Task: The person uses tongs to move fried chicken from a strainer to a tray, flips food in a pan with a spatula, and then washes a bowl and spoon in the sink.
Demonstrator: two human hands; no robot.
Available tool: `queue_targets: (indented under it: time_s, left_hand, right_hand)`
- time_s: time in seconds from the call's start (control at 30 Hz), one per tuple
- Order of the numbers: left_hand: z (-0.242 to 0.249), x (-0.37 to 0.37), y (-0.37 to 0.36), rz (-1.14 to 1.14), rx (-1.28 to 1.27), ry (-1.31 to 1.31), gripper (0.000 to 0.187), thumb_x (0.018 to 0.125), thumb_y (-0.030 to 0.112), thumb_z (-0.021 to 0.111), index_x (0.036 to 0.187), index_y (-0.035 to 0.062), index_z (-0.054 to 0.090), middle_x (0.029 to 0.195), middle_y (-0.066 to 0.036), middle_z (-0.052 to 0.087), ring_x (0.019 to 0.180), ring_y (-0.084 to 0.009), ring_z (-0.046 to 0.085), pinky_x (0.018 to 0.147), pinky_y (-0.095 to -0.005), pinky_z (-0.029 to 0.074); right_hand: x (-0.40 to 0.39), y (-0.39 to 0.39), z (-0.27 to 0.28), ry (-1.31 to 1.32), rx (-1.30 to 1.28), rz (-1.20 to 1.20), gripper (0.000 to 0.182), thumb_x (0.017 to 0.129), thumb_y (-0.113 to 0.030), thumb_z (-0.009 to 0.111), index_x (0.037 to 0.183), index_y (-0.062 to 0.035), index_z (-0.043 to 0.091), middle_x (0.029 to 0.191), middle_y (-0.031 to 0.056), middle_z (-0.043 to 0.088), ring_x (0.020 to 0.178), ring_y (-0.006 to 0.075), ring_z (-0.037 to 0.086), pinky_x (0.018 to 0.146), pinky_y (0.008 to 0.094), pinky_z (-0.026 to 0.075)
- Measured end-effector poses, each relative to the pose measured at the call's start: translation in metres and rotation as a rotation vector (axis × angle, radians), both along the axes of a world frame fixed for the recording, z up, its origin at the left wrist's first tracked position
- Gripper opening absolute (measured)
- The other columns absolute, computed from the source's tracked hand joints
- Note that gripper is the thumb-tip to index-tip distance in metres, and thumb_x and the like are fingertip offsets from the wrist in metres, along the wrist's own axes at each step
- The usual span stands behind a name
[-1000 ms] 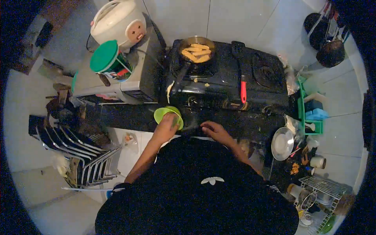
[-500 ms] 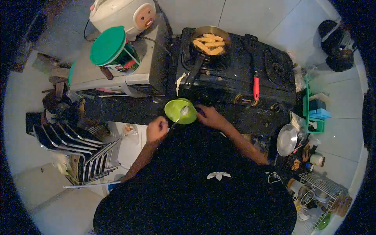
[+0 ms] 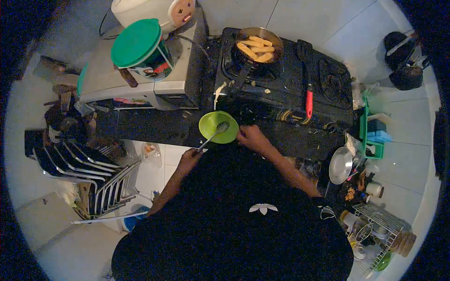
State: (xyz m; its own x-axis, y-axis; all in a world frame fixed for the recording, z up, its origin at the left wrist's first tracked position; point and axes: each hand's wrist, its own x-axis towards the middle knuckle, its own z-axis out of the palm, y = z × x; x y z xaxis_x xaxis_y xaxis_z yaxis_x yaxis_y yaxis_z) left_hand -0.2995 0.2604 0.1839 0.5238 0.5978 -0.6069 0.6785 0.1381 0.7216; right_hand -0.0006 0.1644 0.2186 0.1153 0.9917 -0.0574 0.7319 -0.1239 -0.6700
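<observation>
A light green bowl sits at the front of the dark counter, just before the stove. My left hand is closed round the handle of a metal spoon, whose head dips into the bowl. At the bowl's right edge, my right hand has its fingers closed on the rim. What the bowl contains is too dim to make out. Beyond it, several golden fried sticks lie in a pan on the left burner.
The black stove carries a spatula with a red handle. On the left, a green-lidded tub and a rice cooker stand on a silver appliance. A metal lid or plate is at the right; stacked chairs are lower left.
The spoon's head has shifted slightly within the bowl, and my left hand has lowered. The bowl looks less tilted toward me. The whole view has shifted a little.
</observation>
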Motion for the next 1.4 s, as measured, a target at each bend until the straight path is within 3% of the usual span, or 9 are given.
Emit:
queue_targets:
  time_s: [0.1,0.2,0.3,0.63,0.7,0.83,0.93,1.1,1.4]
  left_hand:
    - [0.007,-0.004,0.0,-0.013,0.098,-0.104,0.027,0.088,0.022,0.065,0.101,-0.0018,0.063,0.081,-0.008,0.065,0.075,-0.016,0.06,0.067,-0.0288,0.047]
    - [0.022,-0.006,0.003,0.114,-0.071,-0.217,0.024,0.085,0.018,0.068,0.098,-0.0025,0.063,0.078,-0.007,0.064,0.073,-0.0139,0.058,0.064,-0.0294,0.046]
    - [0.038,-0.002,0.0,0.046,0.052,-0.019,0.024,0.084,0.015,0.068,0.101,-0.0025,0.064,0.083,-0.007,0.066,0.078,-0.0134,0.06,0.068,-0.0291,0.049]
    - [0.056,0.005,-0.004,0.151,0.197,-0.289,0.037,0.084,0.004,0.067,0.119,-0.0025,0.057,0.097,-0.01,0.067,0.088,-0.0145,0.063,0.082,-0.0294,0.051]
    - [0.047,0.008,-0.004,0.288,0.011,-0.418,0.043,0.087,0.002,0.06,0.129,-0.0011,0.049,0.099,-0.01,0.066,0.09,-0.0147,0.062,0.082,-0.0287,0.051]
    - [0.029,0.016,0.003,0.373,-0.162,-0.506,0.045,0.088,-0.001,0.054,0.132,-0.0008,0.044,0.108,-0.01,0.064,0.092,-0.0149,0.062,0.081,-0.0274,0.05]
    - [0.031,0.025,0.006,0.253,-0.092,-0.465,0.054,0.082,-0.002,0.049,0.135,-0.0006,0.042,0.119,-0.012,0.06,0.101,-0.0178,0.059,0.085,-0.027,0.047]
    - [0.028,0.041,0.006,0.299,-0.322,-0.788,0.077,0.066,0.009,0.049,0.141,0.0003,0.034,0.131,-0.012,0.051,0.115,-0.0195,0.05,0.096,-0.0279,0.039]
    - [0.059,0.061,0.005,0.361,-0.358,-0.694,0.071,0.073,0.01,0.048,0.141,-0.0001,0.033,0.134,-0.01,0.05,0.119,-0.0203,0.049,0.098,-0.0313,0.04]
  right_hand:
    - [-0.003,0.004,0.032,0.201,-0.115,-0.032,0.031,0.088,-0.025,0.055,0.077,0.0029,0.062,0.068,0.0162,0.066,0.06,0.0254,0.067,0.061,0.038,0.053]
    - [-0.004,0.002,0.021,0.323,-0.198,-0.066,0.029,0.09,-0.022,0.054,0.081,0.0039,0.062,0.069,0.0141,0.067,0.06,0.0216,0.067,0.06,0.0359,0.054]
    - [-0.003,-0.002,0.005,0.459,-0.179,-0.031,0.024,0.091,-0.017,0.052,0.086,0.0052,0.06,0.072,0.0134,0.068,0.06,0.0199,0.068,0.059,0.0338,0.056]
    - [-0.009,-0.013,0.006,0.759,-0.352,-0.177,0.022,0.093,-0.011,0.047,0.093,0.0067,0.059,0.075,0.0157,0.067,0.059,0.022,0.068,0.055,0.0338,0.058]
    - [-0.009,-0.015,-0.004,0.839,-0.359,-0.219,0.022,0.092,-0.009,0.045,0.094,0.0074,0.059,0.074,0.0162,0.067,0.058,0.0227,0.068,0.054,0.0344,0.058]
    - [-0.002,-0.019,-0.057,0.566,-0.186,-0.117,0.023,0.093,-0.01,0.045,0.095,0.0085,0.058,0.073,0.0169,0.066,0.059,0.024,0.068,0.054,0.0356,0.058]
    - [-0.002,-0.02,-0.058,0.679,-0.237,-0.156,0.023,0.093,-0.011,0.045,0.097,0.009,0.057,0.072,0.0179,0.065,0.06,0.0251,0.068,0.055,0.0367,0.059]
    - [-0.006,-0.017,-0.088,0.449,-0.091,-0.235,0.027,0.094,-0.012,0.044,0.111,0.0071,0.052,0.076,0.0172,0.065,0.06,0.0253,0.068,0.056,0.038,0.059]
    - [-0.009,-0.016,-0.036,0.576,-0.142,-0.211,0.026,0.097,-0.013,0.039,0.111,0.0053,0.052,0.079,0.0177,0.066,0.063,0.028,0.069,0.055,0.0374,0.059]
